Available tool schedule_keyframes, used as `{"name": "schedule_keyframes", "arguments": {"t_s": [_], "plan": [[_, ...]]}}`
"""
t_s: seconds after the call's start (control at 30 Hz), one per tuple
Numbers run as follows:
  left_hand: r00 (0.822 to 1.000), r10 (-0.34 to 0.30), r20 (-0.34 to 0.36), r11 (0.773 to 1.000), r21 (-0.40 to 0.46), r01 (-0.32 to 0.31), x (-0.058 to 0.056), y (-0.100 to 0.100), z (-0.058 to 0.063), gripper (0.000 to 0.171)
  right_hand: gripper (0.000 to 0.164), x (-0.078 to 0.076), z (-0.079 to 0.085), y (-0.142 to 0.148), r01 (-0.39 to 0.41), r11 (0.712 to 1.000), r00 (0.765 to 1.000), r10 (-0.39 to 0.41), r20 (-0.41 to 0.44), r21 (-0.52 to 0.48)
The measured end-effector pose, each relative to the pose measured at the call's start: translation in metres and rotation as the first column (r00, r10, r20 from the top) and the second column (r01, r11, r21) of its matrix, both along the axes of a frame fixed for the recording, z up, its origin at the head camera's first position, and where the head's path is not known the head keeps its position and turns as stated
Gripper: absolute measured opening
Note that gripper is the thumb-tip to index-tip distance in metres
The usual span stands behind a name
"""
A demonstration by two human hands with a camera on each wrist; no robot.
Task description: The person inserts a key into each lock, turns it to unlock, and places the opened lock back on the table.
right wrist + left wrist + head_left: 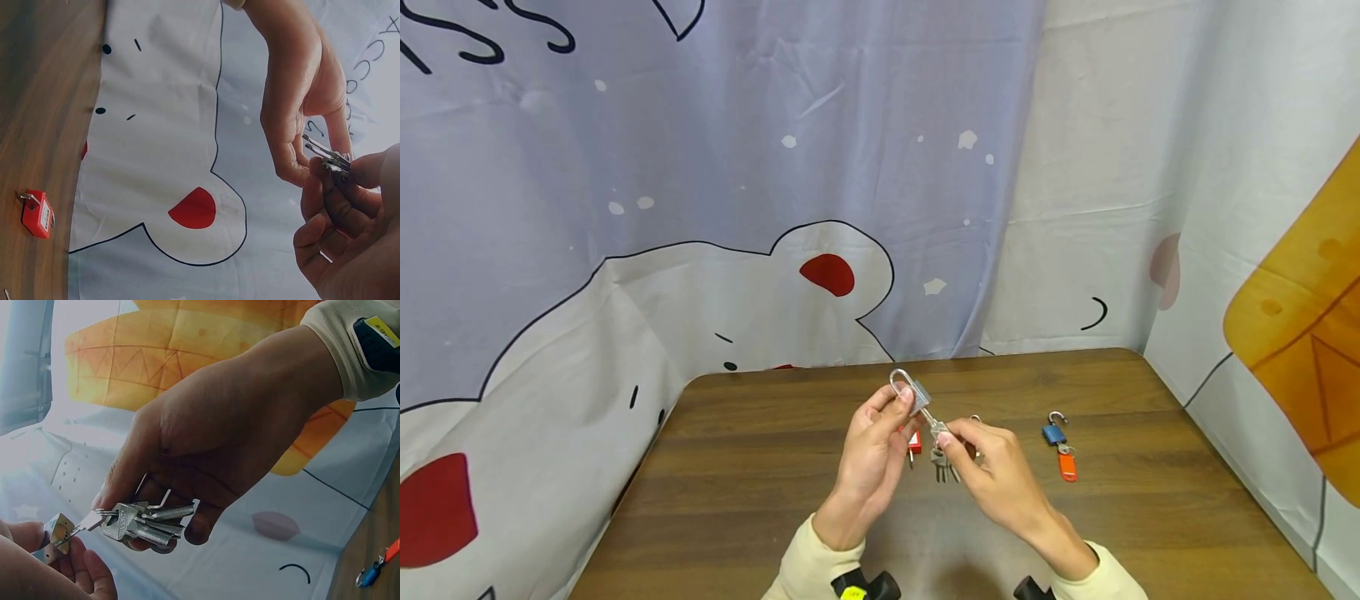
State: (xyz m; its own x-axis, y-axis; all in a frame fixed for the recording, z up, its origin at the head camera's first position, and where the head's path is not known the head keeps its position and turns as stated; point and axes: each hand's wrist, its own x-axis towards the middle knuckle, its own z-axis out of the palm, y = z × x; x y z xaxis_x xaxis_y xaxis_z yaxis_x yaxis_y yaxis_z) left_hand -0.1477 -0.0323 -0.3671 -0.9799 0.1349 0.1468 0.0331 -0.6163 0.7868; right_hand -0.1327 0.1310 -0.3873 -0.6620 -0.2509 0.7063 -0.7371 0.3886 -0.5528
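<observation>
In the head view my left hand [874, 450] pinches a silver padlock [919, 395] by its body, with the closed-looking shackle pointing up and away. My right hand [1000, 473] grips a key [937, 428] between thumb and fingers, its blade running up to the padlock's bottom face. More silver keys [941, 463] of the same bunch dangle beneath it. In the left wrist view the key bunch [150, 524] spreads under the fingers of the right hand [206, 431], and the key tip meets the padlock's keyhole face [61, 530].
On the wooden table [760, 467] to the right lies a blue padlock [1054, 434], shackle open, beside an orange key tag [1067, 467]. A red padlock [37, 215] rests on the table behind the left hand. A printed curtain [737, 167] hangs around the table.
</observation>
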Motion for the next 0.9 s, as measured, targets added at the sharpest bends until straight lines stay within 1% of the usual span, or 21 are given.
{"name": "schedule_keyframes", "arguments": {"t_s": [0.13,0.43,0.67,0.73,0.8,0.87,0.9], "plan": [[1.0,0.014,0.001,1.0,0.001,-0.014,-0.001,0.0,-0.003,0.005,0.017,0.0,-0.001,0.0,-0.005,1.0,1.0,0.005,0.011,0.0],[1.0,0.009,0.012,1.0,-0.003,-0.009,0.0,0.001,-0.007,0.006,0.014,-0.005,-0.002,-0.005,-0.007,1.0,1.0,0.007,-0.007,-0.001],[1.0,0.021,0.009,0.999,-0.046,-0.021,0.005,0.002,-0.01,0.008,0.015,-0.006,-0.003,-0.008,-0.02,1.0,1.0,0.02,0.006,-0.015],[1.0,0.027,0.004,0.998,-0.053,-0.027,0.005,0.002,-0.01,0.008,0.016,-0.005,-0.003,-0.008,-0.027,1.0,0.999,0.027,0.022,-0.016],[1.0,0.028,-0.001,0.998,-0.06,-0.028,0.005,0.002,-0.011,0.008,0.018,-0.005,-0.003,-0.008,-0.041,0.999,0.997,0.042,0.058,-0.026],[1.0,0.025,-0.008,0.997,-0.069,-0.026,0.005,0.002,-0.012,0.007,0.019,-0.004,-0.004,-0.007,-0.081,0.995,0.988,0.088,0.128,-0.056],[1.0,0.024,-0.012,0.997,-0.074,-0.025,0.005,0.002,-0.012,0.008,0.02,-0.004,-0.004,-0.007,-0.105,0.991,0.977,0.118,0.176,-0.078]]}}
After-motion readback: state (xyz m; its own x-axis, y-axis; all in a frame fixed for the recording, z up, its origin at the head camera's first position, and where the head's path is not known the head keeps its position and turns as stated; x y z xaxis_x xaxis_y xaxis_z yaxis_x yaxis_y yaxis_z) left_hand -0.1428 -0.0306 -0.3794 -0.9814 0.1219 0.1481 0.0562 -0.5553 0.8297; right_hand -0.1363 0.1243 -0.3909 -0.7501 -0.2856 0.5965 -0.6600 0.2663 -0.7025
